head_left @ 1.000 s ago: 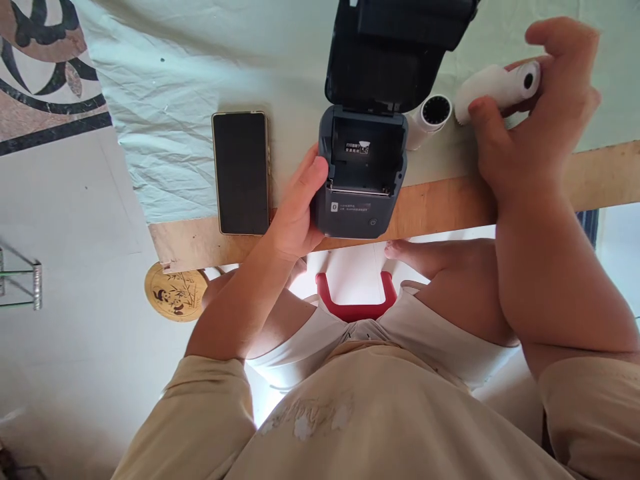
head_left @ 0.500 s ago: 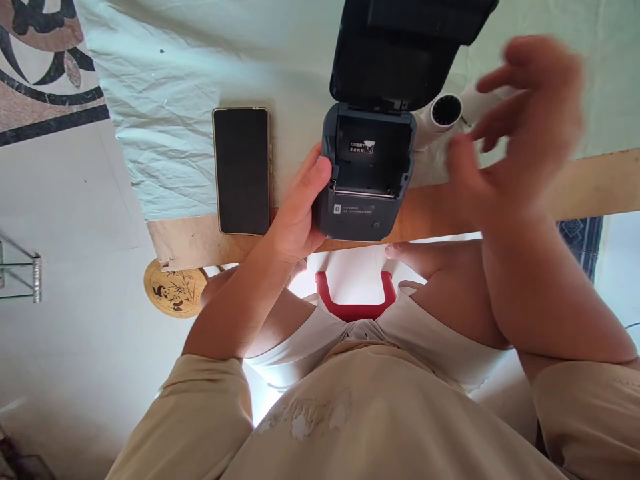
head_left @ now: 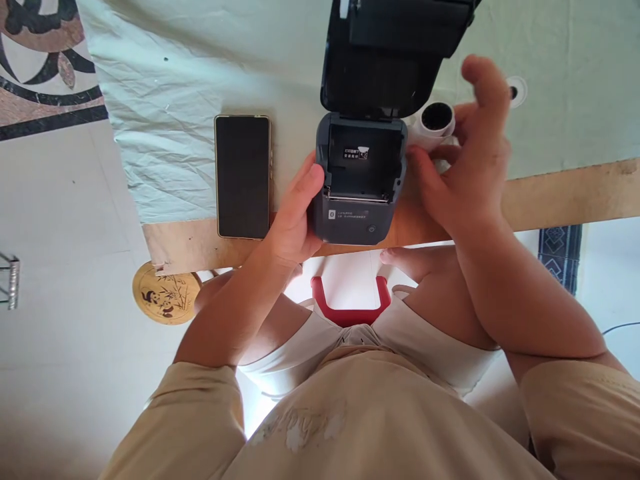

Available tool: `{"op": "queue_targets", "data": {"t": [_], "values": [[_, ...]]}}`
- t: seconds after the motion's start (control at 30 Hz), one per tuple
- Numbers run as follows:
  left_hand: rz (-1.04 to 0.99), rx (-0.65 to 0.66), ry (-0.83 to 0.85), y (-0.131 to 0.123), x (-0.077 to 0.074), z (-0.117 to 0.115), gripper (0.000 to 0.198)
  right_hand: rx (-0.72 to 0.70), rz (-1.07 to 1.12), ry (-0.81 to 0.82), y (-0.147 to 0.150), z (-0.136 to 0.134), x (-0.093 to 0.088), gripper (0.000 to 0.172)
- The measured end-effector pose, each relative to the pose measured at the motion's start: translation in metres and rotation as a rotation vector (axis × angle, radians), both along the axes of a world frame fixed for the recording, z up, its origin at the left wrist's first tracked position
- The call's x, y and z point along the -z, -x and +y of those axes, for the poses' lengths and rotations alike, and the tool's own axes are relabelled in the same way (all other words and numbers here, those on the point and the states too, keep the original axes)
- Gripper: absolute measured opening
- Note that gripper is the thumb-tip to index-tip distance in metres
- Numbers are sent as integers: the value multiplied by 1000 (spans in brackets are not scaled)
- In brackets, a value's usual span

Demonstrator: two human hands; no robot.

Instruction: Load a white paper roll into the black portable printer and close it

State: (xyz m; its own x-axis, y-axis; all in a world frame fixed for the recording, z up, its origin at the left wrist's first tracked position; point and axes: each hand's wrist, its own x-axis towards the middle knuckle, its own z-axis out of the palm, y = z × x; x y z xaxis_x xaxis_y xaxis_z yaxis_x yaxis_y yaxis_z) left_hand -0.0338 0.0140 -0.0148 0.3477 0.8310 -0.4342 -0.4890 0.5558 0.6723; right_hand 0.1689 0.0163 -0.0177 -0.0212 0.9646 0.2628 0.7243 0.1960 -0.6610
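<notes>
A dark grey label printer [head_left: 357, 217] stands at the table's front edge with its black lid [head_left: 383, 73] swung up. Its bay is bare, with a small printed sticker on the floor. My left hand [head_left: 297, 213] grips the printer's left side, thumb on top. To the right of the printer is a white roll [head_left: 436, 127] with a dark core. Thumb and fingers of my right hand [head_left: 473, 160] close around its lower end, while one finger stays raised. The hand partly hides the roll.
A phone [head_left: 243, 177] with a dark screen lies left of the printer. A second small white roll [head_left: 519, 92] sits on the pale green cloth [head_left: 565, 127] beyond my right hand. The wooden table edge [head_left: 560, 187] runs in front of me. A round yellow panda fan [head_left: 167, 293] shows below it.
My right hand has come left and down from the air onto the white roll beside the printer. The second roll has come into sight. My left hand keeps its grip.
</notes>
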Motion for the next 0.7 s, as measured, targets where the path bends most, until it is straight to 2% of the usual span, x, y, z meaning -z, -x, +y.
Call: {"op": "queue_targets", "data": {"t": [0.07,0.17,0.23,0.3,0.4,0.5,0.63,0.7], "values": [[-7,-36,19,-1,-2,0,32,9,227,96,3,-1,1,58],[-101,-38,-43,-1,0,2,31,-37,613,322,4,3,5,37],[-164,-16,-95,0,3,3,31,-41,800,431,2,8,9,36],[-149,-13,-110,1,6,4,32,-31,853,447,0,12,14,36],[-20,-11,-83,1,8,4,35,-63,784,398,-4,12,19,35],[48,3,-87,1,8,4,35,-87,684,310,-2,9,19,42],[-15,13,-124,1,8,2,33,2,489,-54,5,2,4,58],[-39,22,-133,1,8,2,28,47,403,-196,10,-2,-6,56]]}}
